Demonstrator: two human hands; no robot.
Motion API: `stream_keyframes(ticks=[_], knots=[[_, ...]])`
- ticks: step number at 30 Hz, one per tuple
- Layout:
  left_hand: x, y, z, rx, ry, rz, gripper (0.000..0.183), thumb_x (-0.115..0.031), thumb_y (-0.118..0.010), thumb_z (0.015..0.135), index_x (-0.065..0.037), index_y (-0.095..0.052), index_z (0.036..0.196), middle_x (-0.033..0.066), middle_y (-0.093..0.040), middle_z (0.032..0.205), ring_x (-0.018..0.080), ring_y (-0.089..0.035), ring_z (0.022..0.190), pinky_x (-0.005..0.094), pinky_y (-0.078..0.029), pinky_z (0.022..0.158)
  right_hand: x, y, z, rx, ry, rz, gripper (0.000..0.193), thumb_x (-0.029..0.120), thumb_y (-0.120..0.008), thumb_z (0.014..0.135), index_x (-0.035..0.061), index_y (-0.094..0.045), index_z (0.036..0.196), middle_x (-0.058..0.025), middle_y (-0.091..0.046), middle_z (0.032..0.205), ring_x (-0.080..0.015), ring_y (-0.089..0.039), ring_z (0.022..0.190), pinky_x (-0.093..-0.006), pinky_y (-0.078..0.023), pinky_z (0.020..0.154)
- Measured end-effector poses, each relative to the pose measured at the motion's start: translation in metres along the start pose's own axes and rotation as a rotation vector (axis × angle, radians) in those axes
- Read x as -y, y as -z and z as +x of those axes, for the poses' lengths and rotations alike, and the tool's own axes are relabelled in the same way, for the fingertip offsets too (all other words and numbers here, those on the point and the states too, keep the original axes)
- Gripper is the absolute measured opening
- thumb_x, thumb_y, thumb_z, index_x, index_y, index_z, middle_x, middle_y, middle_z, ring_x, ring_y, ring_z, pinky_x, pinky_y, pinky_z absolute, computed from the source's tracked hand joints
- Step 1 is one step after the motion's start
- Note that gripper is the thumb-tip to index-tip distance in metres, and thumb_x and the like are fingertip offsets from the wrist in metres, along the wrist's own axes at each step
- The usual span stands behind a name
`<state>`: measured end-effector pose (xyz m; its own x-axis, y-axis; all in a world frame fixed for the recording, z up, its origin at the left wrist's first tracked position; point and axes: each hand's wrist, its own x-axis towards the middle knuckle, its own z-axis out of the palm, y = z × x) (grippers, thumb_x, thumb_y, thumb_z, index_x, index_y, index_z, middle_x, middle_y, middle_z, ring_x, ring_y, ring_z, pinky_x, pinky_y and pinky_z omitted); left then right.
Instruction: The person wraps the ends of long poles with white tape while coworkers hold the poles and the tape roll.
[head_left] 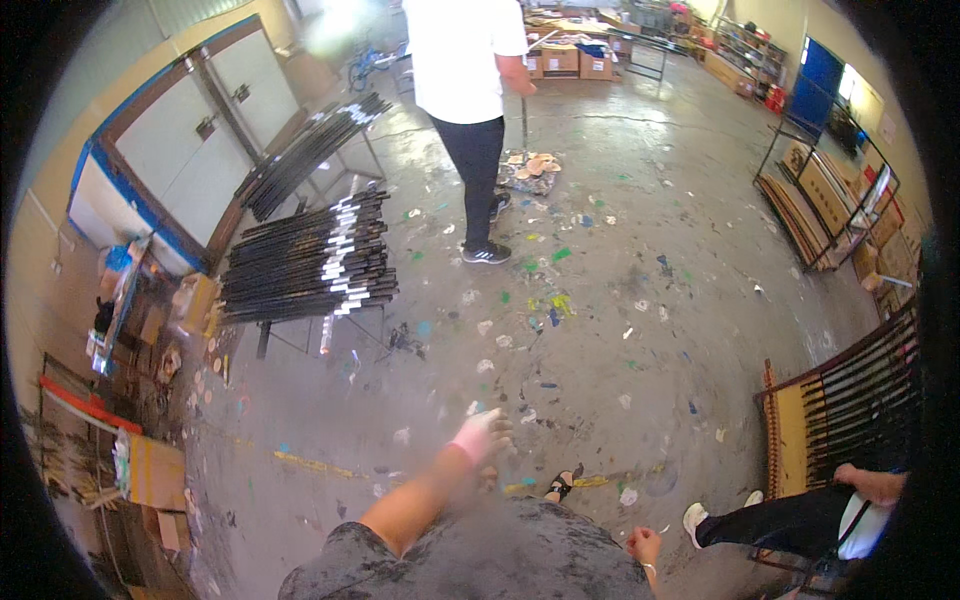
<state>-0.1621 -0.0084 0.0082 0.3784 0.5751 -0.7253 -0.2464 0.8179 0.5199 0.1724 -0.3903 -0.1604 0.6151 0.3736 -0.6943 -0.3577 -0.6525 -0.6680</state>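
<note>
My left hand (484, 434), in a white and pink glove, reaches forward over the floor in front of my body. Its fingers are apart and nothing shows in them. My right hand (644, 546), bare with a pale band at the wrist, hangs low by my side. Its fingers are loosely bent, and I see no object in them. Neither hand touches anything. Ahead to the left, a stack of black bars (290, 262) with pale, shiny sections lies on a metal stand. A second stack of dark bars (310, 150) sits behind it.
A person in a white shirt (465, 60) stands ahead beside a bag of round tan pieces (533, 170). At right, another person's dark trouser leg (765, 515) extends near a rack of dark rods (850, 410). A wheeled rack (825, 200) holds boards. Scraps litter the concrete floor (590, 350).
</note>
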Motion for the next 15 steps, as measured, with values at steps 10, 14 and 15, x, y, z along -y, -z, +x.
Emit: stream_keyframes(ticks=[10,14,15], knots=[[0.008,0.01,0.009,-0.048,0.017,-0.044,0.048,-0.029,-0.049,0.093,0.007,-0.041,0.124,0.0233,-0.051,0.121,0.033,-0.053,0.106,0.0421,-0.047,0.086,-0.03,0.001,-0.031,-0.003,-0.189,-0.319,0.012,0.011,-0.062,0.081,-0.0002,-0.06,0.08,-0.0093,-0.06,0.061,-0.0163,-0.054,0.046,-0.029,-0.043,0.041],[0.005,0.005,0.011,-0.024,0.021,0.04,0.051,-0.032,-0.048,0.093,0.006,-0.041,0.126,0.0224,-0.05,0.124,0.0334,-0.053,0.105,0.0442,-0.045,0.087,-0.022,-0.004,-0.031,-0.055,-0.198,-0.3,0.012,0.012,-0.062,0.082,-0.0002,-0.06,0.081,-0.0094,-0.061,0.061,-0.0168,-0.055,0.046,-0.0293,-0.043,0.042],[0.004,0.002,0.012,-0.015,0.028,0.07,0.052,-0.033,-0.047,0.093,0.006,-0.042,0.126,0.0221,-0.05,0.125,0.0334,-0.053,0.105,0.0447,-0.045,0.086,-0.017,-0.004,-0.032,-0.072,-0.199,-0.282,0.012,0.012,-0.062,0.082,-0.0002,-0.06,0.082,-0.0094,-0.061,0.061,-0.0169,-0.055,0.046,-0.0294,-0.044,0.042]])
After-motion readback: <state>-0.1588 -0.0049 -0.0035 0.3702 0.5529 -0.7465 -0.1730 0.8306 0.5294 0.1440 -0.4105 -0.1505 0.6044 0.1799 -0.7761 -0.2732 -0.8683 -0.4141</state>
